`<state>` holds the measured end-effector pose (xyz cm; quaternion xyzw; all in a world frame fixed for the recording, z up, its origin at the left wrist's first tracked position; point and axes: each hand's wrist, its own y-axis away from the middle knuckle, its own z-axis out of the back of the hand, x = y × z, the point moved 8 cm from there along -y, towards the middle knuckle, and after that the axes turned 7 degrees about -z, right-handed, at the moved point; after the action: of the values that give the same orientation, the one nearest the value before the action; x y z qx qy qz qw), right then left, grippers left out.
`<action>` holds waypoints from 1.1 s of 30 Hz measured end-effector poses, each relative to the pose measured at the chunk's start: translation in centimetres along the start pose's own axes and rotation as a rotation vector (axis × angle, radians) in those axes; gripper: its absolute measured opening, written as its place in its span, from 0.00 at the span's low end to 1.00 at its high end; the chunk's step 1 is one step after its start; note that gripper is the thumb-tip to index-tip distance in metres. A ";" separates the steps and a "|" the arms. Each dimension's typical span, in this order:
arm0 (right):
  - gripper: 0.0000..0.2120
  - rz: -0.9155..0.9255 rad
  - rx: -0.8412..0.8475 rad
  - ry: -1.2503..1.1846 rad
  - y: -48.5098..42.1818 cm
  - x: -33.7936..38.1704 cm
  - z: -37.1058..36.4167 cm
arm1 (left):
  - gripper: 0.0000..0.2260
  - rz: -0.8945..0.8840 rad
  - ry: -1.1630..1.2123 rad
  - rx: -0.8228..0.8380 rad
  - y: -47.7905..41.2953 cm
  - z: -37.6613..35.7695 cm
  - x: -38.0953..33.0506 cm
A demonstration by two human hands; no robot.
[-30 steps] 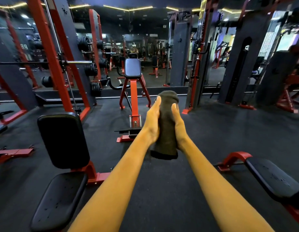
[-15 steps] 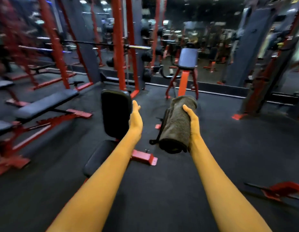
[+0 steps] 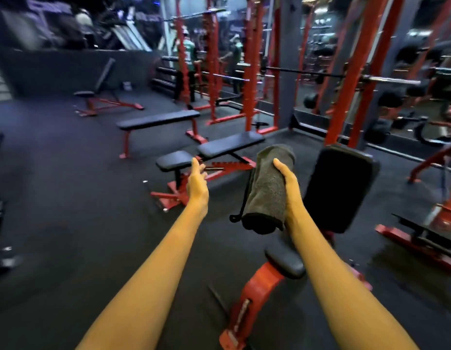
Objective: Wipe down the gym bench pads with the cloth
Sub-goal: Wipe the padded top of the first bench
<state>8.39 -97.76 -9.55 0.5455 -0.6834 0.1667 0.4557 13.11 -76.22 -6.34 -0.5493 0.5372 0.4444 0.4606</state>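
Observation:
My right hand (image 3: 287,190) grips a folded dark grey cloth (image 3: 267,190), held upright in the air in front of me. My left hand (image 3: 198,183) hangs free to the left of it with fingers extended and holds nothing. Just right of the cloth stands the upright black back pad (image 3: 343,190) of a red-framed bench, with its small black seat pad (image 3: 285,261) below my right forearm. Past my left hand sits an adjustable bench with black pads (image 3: 229,145), and a flat bench (image 3: 158,120) lies farther back.
Red power racks (image 3: 252,72) with barbells line the back and right. An inclined bench (image 3: 105,79) stands far left. Two people stand among the racks in the distance. A red frame (image 3: 419,238) lies on the dark rubber floor at right.
The view has swung left, bringing more benches into sight and shifting the upright back pad to the right of the cloth. My left hand, off the cloth, has drifted further from it.

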 end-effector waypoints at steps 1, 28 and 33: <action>0.55 -0.004 0.019 0.015 -0.6 -1.4 -2.9 | 0.28 -0.010 0.012 -0.022 -1.6 2.6 -0.6; 0.39 -0.305 0.542 0.089 -38.8 -25.7 -60.9 | 0.27 -0.094 0.021 -0.410 -49.7 41.5 -7.0; 0.43 -0.336 0.552 0.122 -47.1 -28.9 -68.6 | 0.27 -0.089 0.009 -0.441 -60.0 45.3 -6.1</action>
<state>80.59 -47.34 -9.21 0.7426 -0.4842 0.3005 0.3517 73.16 -30.63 -6.78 -0.6618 0.4044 0.5278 0.3462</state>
